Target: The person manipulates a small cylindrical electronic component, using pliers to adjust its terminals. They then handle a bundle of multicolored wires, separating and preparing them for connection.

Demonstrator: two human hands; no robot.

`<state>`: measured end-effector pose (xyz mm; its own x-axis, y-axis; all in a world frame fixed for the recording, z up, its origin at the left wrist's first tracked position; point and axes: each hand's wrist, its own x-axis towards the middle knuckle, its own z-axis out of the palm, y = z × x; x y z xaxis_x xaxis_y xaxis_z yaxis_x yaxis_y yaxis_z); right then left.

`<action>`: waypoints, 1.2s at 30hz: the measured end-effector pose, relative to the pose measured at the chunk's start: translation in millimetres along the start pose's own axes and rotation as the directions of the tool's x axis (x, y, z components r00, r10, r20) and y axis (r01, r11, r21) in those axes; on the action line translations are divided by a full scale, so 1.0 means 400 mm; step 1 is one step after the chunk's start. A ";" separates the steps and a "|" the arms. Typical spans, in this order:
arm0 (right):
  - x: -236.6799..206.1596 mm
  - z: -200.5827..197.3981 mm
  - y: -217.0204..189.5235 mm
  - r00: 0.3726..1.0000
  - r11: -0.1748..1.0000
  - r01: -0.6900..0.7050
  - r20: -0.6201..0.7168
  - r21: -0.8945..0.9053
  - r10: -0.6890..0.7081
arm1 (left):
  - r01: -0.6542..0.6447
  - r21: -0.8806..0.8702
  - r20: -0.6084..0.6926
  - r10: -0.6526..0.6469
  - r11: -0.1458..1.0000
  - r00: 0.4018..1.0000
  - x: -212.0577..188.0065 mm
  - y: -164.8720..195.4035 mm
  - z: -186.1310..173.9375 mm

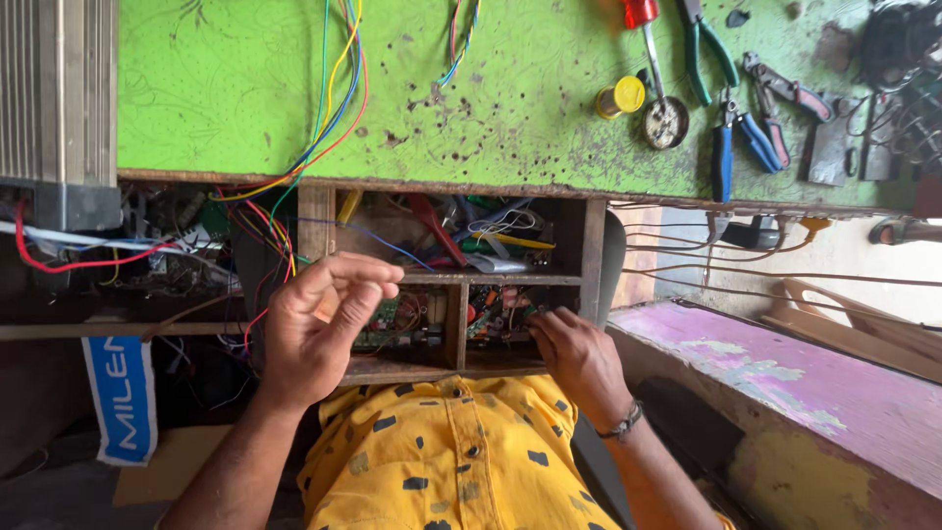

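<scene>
Pinched thumb-to-fingertips, left hand [319, 329] hovers in front of the shelf unit [592, 257] under the green bench [245, 88]; whatever it pinches is too small to make out, possibly a tiny part or nothing. Right hand [579, 358] has fingers curled into the lower right compartment, touching the pile of small circuit boards [498, 312], grip on any one board hidden. Risks, as I judge: loose coloured wires [324, 128] hang off the bench edge right beside the left hand, easy to snag and tug. Crammed compartment means pulling one board could drag neighbours out. Exposed solder points could prick fingertips. Pliers [736, 137] and solder tin [665, 122] sit near the bench edge, well apart from both hands, low risk.
</scene>
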<state>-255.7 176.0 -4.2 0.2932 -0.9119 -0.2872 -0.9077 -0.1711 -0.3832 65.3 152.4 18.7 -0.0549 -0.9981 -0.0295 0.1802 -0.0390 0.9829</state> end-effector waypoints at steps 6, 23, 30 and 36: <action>0.038 -0.060 0.030 0.992 0.986 0.117 -0.063 0.121 -0.110 | 0.121 -0.182 -0.083 -0.137 0.976 0.987 -0.035 -0.049 -0.017; 0.105 -0.101 0.005 0.894 0.789 0.303 0.128 0.535 -0.430 | 0.163 -0.091 0.134 -0.150 0.982 0.980 -0.037 -0.064 0.091; 0.063 -0.122 -0.127 0.990 0.488 0.122 -0.138 0.864 -0.003 | 0.329 -0.272 0.255 -0.261 0.904 0.931 -0.007 -0.108 0.200; 0.065 -0.055 -0.169 0.979 0.073 0.095 -0.107 0.993 0.175 | 0.228 -0.564 0.188 -0.145 0.793 0.971 -0.009 -0.114 0.192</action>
<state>-193.2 155.8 33.4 0.0956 -0.9623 -0.2546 0.2597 0.2711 -0.9269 -18.0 161.7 -12.1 -0.2639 -0.9548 -0.1371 0.6848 -0.2855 0.6704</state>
